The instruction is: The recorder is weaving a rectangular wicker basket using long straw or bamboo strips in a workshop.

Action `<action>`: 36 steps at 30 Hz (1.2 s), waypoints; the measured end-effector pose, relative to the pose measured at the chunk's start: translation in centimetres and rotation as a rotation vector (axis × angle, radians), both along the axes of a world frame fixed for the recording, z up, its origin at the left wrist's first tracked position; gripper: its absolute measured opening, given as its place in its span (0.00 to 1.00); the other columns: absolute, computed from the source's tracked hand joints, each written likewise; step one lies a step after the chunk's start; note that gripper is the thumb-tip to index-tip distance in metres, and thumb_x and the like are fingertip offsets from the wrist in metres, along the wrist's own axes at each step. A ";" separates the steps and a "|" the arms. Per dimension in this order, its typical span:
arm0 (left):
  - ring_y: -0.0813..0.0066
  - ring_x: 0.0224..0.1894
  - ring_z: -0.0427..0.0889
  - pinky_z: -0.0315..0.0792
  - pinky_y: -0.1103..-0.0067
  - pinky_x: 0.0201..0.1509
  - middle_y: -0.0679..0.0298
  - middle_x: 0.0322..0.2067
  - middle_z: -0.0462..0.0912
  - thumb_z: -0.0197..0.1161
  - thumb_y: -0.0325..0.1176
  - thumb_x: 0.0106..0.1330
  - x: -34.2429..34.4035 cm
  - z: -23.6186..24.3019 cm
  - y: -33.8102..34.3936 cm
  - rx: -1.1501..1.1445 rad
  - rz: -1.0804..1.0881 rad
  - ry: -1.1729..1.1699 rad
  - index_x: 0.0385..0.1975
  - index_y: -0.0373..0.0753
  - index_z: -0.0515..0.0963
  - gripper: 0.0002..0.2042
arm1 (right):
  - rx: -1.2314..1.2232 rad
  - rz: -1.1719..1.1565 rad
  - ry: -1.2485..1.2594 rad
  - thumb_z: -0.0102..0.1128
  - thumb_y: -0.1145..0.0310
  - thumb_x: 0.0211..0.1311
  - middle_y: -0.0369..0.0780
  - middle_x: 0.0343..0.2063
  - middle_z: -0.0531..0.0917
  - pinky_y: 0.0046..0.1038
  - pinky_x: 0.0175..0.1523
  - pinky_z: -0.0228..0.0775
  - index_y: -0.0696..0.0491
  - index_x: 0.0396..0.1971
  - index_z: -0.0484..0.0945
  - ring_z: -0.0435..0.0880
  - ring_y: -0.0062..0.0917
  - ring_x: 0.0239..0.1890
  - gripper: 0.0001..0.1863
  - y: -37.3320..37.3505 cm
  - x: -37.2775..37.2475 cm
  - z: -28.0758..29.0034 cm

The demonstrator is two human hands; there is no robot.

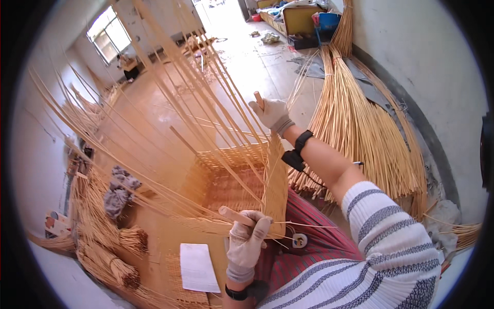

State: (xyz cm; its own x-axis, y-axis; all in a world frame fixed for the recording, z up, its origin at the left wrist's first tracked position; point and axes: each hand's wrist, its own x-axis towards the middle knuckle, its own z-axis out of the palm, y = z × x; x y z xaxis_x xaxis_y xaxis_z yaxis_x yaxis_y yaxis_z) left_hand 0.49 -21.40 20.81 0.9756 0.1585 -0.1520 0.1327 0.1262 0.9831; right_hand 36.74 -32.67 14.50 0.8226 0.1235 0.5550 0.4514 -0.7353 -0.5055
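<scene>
The left hand (pixel 246 239), in a pale glove, is closed around a thick wooden stick (pixel 235 216) whose blunt end points up and left; the right hand (pixel 272 114), gloved as well, is clamped on a second stick (pixel 259 100), its end jutting above the fist; the two hands are well apart, the left at the near side of a woven basket (pixel 276 190), the right by its far right corner; the basket sits in front of the person, open side up, beside the red striped cloth (pixel 314 221) over the lap; long pale canes (pixel 177 64) rise from its far side; at the lower left, a white sheet (pixel 198 268) partly covers a flat woven panel (pixel 180 288); farther left lie tied cane bundles (pixel 105 260) and a grey cloth (pixel 121 191); to the right, a large sheaf (pixel 355 123) fans across the floor.
</scene>
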 end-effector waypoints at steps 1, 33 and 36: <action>0.91 0.24 0.73 0.65 0.91 0.23 0.65 0.32 0.84 0.65 0.33 0.73 0.1 0.0 -0.2 -0.015 0.017 0.037 0.41 0.37 0.78 0.06 | 0.006 -0.019 -0.046 0.50 0.37 0.71 0.47 0.23 0.86 0.46 0.36 0.78 0.49 0.31 0.87 0.86 0.49 0.26 0.30 0.5 0.2 -0.5; 0.86 0.19 0.73 0.74 0.84 0.30 0.63 0.26 0.82 0.63 0.26 0.72 -6.1 0.6 4.6 0.043 0.181 -0.159 0.35 0.33 0.78 0.04 | 0.235 0.280 0.027 0.61 0.50 0.71 0.45 0.19 0.84 0.37 0.31 0.76 0.54 0.29 0.85 0.85 0.39 0.23 0.21 -4.5 -9.0 3.2; 0.80 0.27 0.79 0.80 0.76 0.48 0.63 0.27 0.81 0.62 0.28 0.74 -5.1 0.8 5.4 0.056 0.302 -0.245 0.40 0.32 0.77 0.05 | 0.328 0.258 0.062 0.66 0.54 0.69 0.40 0.17 0.82 0.31 0.28 0.74 0.56 0.28 0.84 0.83 0.29 0.20 0.19 -7.9 -12.6 2.9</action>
